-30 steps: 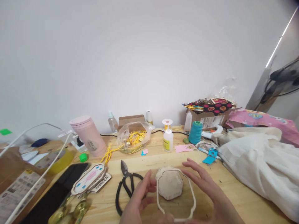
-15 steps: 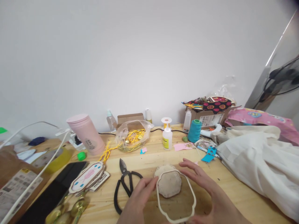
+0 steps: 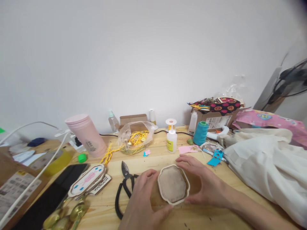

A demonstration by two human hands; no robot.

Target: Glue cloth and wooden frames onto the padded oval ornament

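Observation:
A pale scalloped frame [image 3: 174, 203], looking like wood, surrounds a greyish-beige scalloped plaque [image 3: 173, 183] low on the table. My left hand [image 3: 144, 199] holds the frame's left side, fingers at its upper left and thumb by the lower edge. On the opposite side, my right hand [image 3: 203, 180] curves round the frame, fingers at the top right and thumb at the lower right. Black-handled scissors [image 3: 127, 179] lie just left of my left hand, which partly covers their handles. A white bottle with a yellow label [image 3: 171, 142] stands beyond the frame.
At left are a phone [image 3: 50, 198], decorated tags [image 3: 87, 180], a pink tumbler [image 3: 86, 135] and yellow tape [image 3: 51, 161]. Behind lies a plastic bag of yellow cord [image 3: 136, 135]. Teal thread [image 3: 200, 133], a filled cardboard box [image 3: 217, 122] and white cloth [image 3: 261, 159] occupy the right.
The frame has moved away from me and slightly left; it now encircles the plaque, which sat partly outside it before. Both hands have moved along with it, staying at its sides.

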